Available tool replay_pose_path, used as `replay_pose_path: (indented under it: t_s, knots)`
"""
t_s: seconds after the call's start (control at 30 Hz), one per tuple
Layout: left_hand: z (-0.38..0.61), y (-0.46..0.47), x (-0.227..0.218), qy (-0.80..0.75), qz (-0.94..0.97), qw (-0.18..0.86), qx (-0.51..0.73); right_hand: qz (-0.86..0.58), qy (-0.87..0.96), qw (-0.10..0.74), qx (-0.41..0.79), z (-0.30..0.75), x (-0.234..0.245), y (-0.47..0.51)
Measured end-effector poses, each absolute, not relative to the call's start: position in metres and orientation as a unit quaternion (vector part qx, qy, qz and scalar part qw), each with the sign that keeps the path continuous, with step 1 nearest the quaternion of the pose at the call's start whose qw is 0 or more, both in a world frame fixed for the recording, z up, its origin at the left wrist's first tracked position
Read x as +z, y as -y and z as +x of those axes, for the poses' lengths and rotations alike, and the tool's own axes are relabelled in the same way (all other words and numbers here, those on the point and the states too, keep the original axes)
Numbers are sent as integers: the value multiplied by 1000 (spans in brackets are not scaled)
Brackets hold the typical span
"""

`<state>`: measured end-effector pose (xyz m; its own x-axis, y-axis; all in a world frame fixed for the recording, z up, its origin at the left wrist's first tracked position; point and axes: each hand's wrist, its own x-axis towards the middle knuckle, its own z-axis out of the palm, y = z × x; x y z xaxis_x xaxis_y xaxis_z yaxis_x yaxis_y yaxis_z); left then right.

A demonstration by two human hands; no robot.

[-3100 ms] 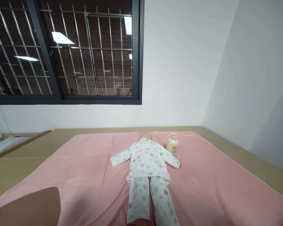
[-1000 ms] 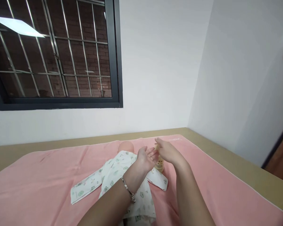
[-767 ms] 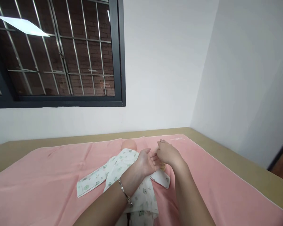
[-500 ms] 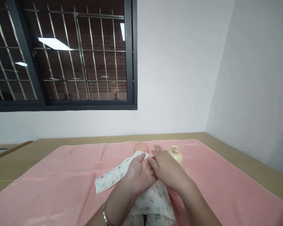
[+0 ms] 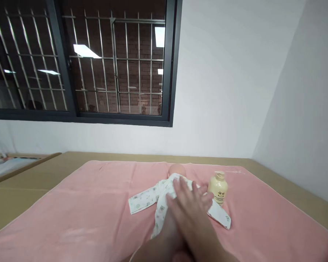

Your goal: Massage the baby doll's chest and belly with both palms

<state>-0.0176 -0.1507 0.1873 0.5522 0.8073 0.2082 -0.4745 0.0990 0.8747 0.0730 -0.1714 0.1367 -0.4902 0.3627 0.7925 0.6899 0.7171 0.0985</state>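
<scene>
Palm to palm, my hands meet above the baby doll. My right hand [image 5: 190, 209] lies on top, its fingers stretched out toward the upper left. Beneath it is my left hand [image 5: 206, 198], mostly covered, with its extended fingers showing at the right. Nothing can be seen held in either one. The baby doll [image 5: 177, 170] lies on its back in a white outfit [image 5: 145, 199] printed with small green figures, sleeves spread to both sides. My hands and forearms hide much of its body. A pale yellow pump bottle [image 5: 218, 187] stands just right of the hands, by the right-hand sleeve.
A pink mat [image 5: 98, 211] covers most of the wooden tabletop [image 5: 27, 196]. Behind it rise a white wall [image 5: 221, 80] and a dark-framed, barred window [image 5: 120, 120]. A raised wooden edge [image 5: 41, 161] runs along the far left.
My right hand has come down over my left, so the palms now overlap. The view has swung left, and the bottle and right-hand sleeve are more exposed.
</scene>
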Motion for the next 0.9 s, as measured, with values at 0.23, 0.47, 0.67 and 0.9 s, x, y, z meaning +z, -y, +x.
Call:
replay_pose_path:
  t_s: [0.23,0.47,0.67,0.9]
  knots:
    - [-30,168,200,-141,321,783,514,-430,791,415,-133,69,152,181]
    - [-17,155,187,-115,288,745,590,-329,840,422,-83,61,141,184]
    - [-9,188,172,-63,362,764,530,-377,798,460,-96,90,159,171]
    - [-47,162,190,-179,366,665,626,-303,822,432,-212,67,147,187]
